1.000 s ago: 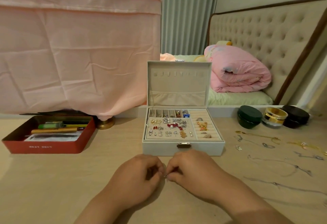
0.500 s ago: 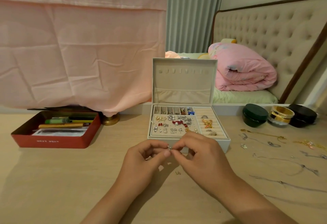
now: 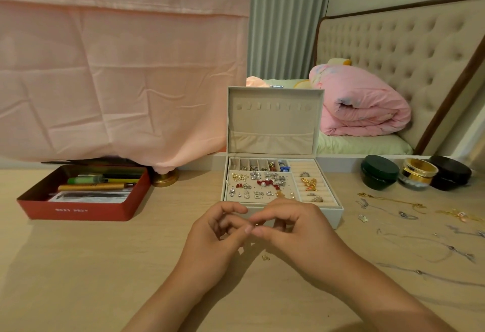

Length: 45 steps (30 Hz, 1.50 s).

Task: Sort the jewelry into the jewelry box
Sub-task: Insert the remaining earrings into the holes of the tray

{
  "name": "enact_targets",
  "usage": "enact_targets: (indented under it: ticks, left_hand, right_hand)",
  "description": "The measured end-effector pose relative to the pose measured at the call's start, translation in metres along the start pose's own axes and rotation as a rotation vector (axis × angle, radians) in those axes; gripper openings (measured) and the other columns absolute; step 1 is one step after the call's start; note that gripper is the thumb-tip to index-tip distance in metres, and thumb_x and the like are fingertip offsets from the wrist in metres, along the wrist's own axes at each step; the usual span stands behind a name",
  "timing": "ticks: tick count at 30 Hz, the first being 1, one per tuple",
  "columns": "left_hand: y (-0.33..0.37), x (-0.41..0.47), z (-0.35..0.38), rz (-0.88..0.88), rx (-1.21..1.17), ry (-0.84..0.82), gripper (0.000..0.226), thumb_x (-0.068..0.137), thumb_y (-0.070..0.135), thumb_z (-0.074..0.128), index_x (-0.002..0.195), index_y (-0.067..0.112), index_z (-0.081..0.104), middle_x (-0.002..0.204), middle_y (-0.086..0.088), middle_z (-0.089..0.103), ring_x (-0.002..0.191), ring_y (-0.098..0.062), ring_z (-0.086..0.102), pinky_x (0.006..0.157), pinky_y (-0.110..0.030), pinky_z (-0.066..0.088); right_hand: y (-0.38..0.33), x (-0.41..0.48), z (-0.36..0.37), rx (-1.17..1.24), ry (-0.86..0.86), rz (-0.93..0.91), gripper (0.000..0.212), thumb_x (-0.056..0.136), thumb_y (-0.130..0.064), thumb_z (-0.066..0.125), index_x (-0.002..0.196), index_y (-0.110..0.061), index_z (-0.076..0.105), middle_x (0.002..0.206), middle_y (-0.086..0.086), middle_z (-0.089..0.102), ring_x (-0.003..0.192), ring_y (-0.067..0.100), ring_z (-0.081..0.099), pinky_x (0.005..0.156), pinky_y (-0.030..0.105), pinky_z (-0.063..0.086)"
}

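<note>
Since a second ago both hands have been lifted off the table [image 3: 78,266] and brought up in front of the jewelry box [image 3: 329,216]. A tiny piece [image 3: 256,224], too small to be made out, is pinched by the thumb and first finger of the left hand [image 3: 217,234] and also by the thumb and first finger of the right hand [image 3: 296,229]. The other fingers are curled in loosely. Just under the hands a small gold bit [image 3: 265,257] is seen lying on the table. Thin chains [image 3: 408,215] are spread out near the right edge. The box is set in the middle of the table with its lid stood up, and its trays are filled with earrings [image 3: 258,183] and rings [image 3: 304,174]. A red tin [image 3: 78,211] of pens is seen toward the left edge. Three round jars [image 3: 379,171] are lined up at the far right edge. A pink cloth [image 3: 118,69] is hung behind.
</note>
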<state>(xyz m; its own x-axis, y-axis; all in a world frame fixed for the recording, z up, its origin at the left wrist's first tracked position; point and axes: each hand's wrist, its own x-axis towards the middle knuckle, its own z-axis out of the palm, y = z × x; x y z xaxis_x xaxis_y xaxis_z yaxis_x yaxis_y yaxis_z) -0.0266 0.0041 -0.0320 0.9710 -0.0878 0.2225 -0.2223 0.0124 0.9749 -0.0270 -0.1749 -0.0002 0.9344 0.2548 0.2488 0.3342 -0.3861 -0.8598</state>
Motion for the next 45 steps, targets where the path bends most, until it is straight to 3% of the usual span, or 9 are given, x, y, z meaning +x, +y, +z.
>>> enact_targets:
  ticks: [10, 17, 20, 23, 26, 29, 32, 38, 45]
  left_hand:
    - [-0.002, -0.001, 0.004, 0.045, 0.091, 0.028, 0.021, 0.084, -0.001, 0.073, 0.098, 0.014, 0.065, 0.078, -0.006, 0.074, 0.069, -0.013, 0.059, 0.067, -0.032, 0.049]
    - [0.012, 0.012, 0.009, 0.08, 0.154, 0.03, 0.021, 0.086, 0.008, 0.074, 0.096, 0.025, 0.067, 0.081, 0.005, 0.074, 0.078, -0.011, 0.066, 0.071, -0.019, 0.048]
    - [0.018, 0.033, 0.006, 0.135, 0.299, 0.071, 0.014, 0.091, 0.021, 0.07, 0.099, 0.031, 0.066, 0.091, 0.018, 0.069, 0.084, -0.001, 0.062, 0.072, -0.011, 0.045]
    - [0.012, 0.056, -0.002, 0.24, 0.624, 0.136, 0.013, 0.095, 0.025, 0.063, 0.104, 0.033, 0.066, 0.098, 0.018, 0.064, 0.092, -0.003, 0.055, 0.078, -0.018, 0.042]
    - [-0.005, 0.067, -0.009, 0.289, 0.845, 0.169, 0.017, 0.094, 0.029, 0.059, 0.108, 0.033, 0.069, 0.104, 0.014, 0.058, 0.102, -0.011, 0.045, 0.088, -0.032, 0.042]
    - [-0.015, 0.068, -0.011, 0.325, 0.933, 0.139, 0.018, 0.094, 0.036, 0.057, 0.108, 0.036, 0.069, 0.106, 0.014, 0.054, 0.105, -0.01, 0.042, 0.09, -0.035, 0.042]
    - [-0.019, 0.069, -0.014, 0.33, 0.95, 0.104, 0.025, 0.096, 0.043, 0.049, 0.11, 0.038, 0.068, 0.108, 0.015, 0.052, 0.109, -0.009, 0.041, 0.092, -0.033, 0.04]
    - [-0.022, 0.071, -0.016, 0.345, 0.934, 0.096, 0.029, 0.095, 0.046, 0.045, 0.11, 0.038, 0.068, 0.107, 0.015, 0.051, 0.109, -0.009, 0.041, 0.092, -0.032, 0.039]
    - [-0.021, 0.072, -0.016, 0.358, 0.925, 0.099, 0.028, 0.094, 0.044, 0.045, 0.107, 0.037, 0.069, 0.106, 0.015, 0.052, 0.106, -0.01, 0.043, 0.089, -0.032, 0.04]
  right_hand:
    - [-0.004, 0.0, -0.003, -0.066, 0.012, 0.1, 0.013, 0.081, -0.029, 0.082, 0.088, -0.039, 0.08, 0.085, -0.018, 0.072, 0.063, 0.002, 0.049, 0.06, 0.017, 0.047]
    - [-0.007, 0.012, -0.012, -0.026, 0.028, 0.13, 0.016, 0.081, -0.02, 0.082, 0.089, -0.033, 0.081, 0.078, -0.02, 0.073, 0.069, -0.001, 0.062, 0.068, 0.019, 0.053]
    - [-0.012, 0.032, -0.024, -0.109, 0.148, 0.05, 0.022, 0.082, -0.015, 0.082, 0.095, -0.032, 0.08, 0.077, -0.021, 0.071, 0.055, -0.003, 0.05, 0.057, 0.01, 0.045]
    - [-0.008, 0.058, -0.03, -0.363, 0.187, -0.036, 0.027, 0.083, -0.019, 0.081, 0.105, -0.036, 0.076, 0.089, -0.022, 0.071, 0.064, -0.006, 0.055, 0.067, 0.016, 0.044]
    - [-0.006, 0.079, -0.027, -0.588, 0.103, -0.071, 0.032, 0.086, -0.023, 0.078, 0.114, -0.037, 0.073, 0.095, -0.024, 0.069, 0.073, -0.015, 0.053, 0.07, 0.012, 0.039]
    - [-0.006, 0.093, -0.025, -0.764, 0.011, -0.075, 0.031, 0.088, -0.028, 0.075, 0.117, -0.038, 0.071, 0.106, -0.022, 0.07, 0.092, -0.006, 0.058, 0.083, 0.023, 0.046]
    - [-0.005, 0.103, -0.024, -0.911, -0.102, -0.064, 0.032, 0.089, -0.03, 0.072, 0.119, -0.039, 0.069, 0.111, -0.021, 0.07, 0.108, 0.004, 0.061, 0.084, 0.024, 0.043]
    - [-0.014, 0.115, -0.022, -1.087, -0.253, -0.117, 0.044, 0.093, -0.03, 0.068, 0.134, -0.043, 0.059, 0.118, -0.022, 0.067, 0.115, 0.006, 0.058, 0.091, 0.028, 0.045]
    - [-0.025, 0.122, -0.016, -1.272, -0.377, -0.152, 0.038, 0.095, -0.026, 0.061, 0.128, -0.046, 0.06, 0.114, -0.018, 0.069, 0.105, 0.01, 0.063, 0.076, 0.025, 0.043]
